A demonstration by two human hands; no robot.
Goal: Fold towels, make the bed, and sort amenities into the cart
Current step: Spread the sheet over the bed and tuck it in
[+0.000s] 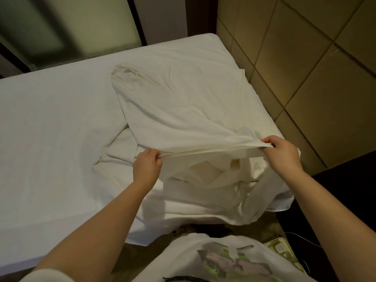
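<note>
Closest to us hangs our white cotton T-shirt with a green and grey print (213, 259), and from it both bare forearms reach out over the bed. Our left grip (147, 161) and our right grip (281, 151) each pinch the near hem of a large thin white cloth (183, 102), fingers curled tight on the fabric. The hem runs taut between them, which we judge is meant to pull out creases and square the edge before a fold. Whether it is a light towel or a pillowcase we cannot tell.

Only the near edge is lifted. The far part lies spread on the white-sheeted bed (50, 129), towards its right corner, so the mattress carries the weight and keeps the cloth flat. Under the raised hem sits a heap of crumpled white linen (234, 200), spilling off the bed corner. Tan padded wall panels (305, 58) stand just beside that side of the bed.
</note>
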